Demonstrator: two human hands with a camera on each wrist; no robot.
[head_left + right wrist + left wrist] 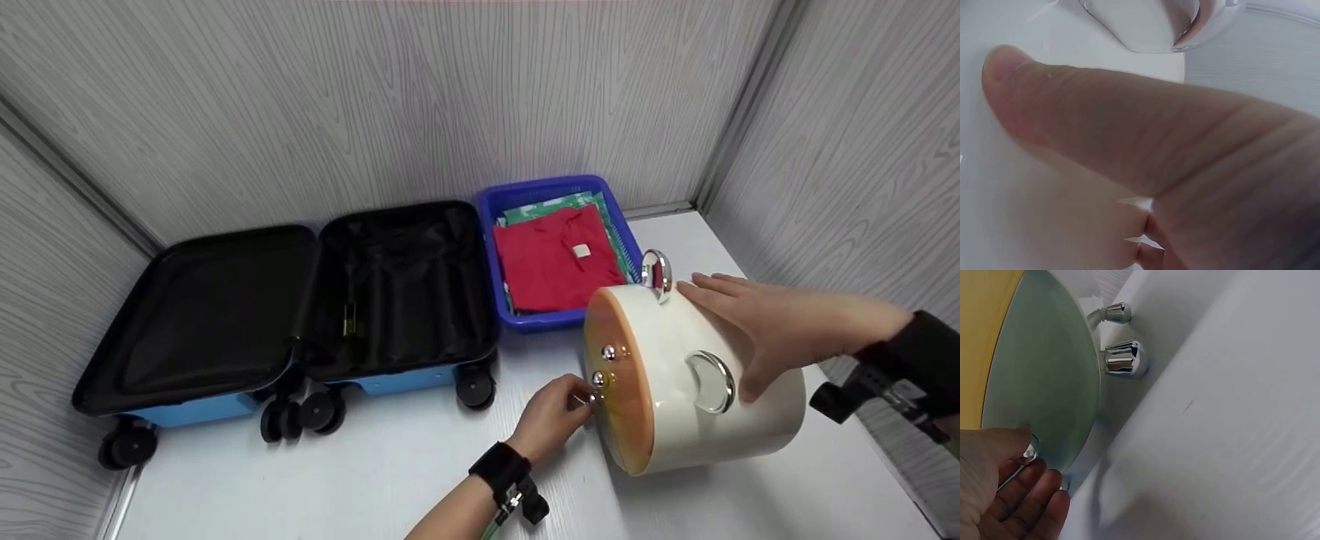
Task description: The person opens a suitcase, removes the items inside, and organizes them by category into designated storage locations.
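A glossy white rounded case [671,337] lies with its orange-rimmed, see-through front [628,405] facing left. Silver knobs sit on that front, and two curved silver handles [712,382] stand on its white side. In the left wrist view my left hand [551,416] pinches a small silver knob [1030,453] between thumb and fingers. My right hand [780,330] rests spread on the case behind the handles, fingers over the top and thumb lower down. The right wrist view shows the thumb [1100,112] lying straight along the white surface.
An unfolded suitcase [405,292] with black lining, blue shell and black wheels lies at the left. Behind the case, a blue basket [517,321] holds a red shirt [536,259] over green patterned cloth. Wood-grain panels wall in the white tabletop [337,480].
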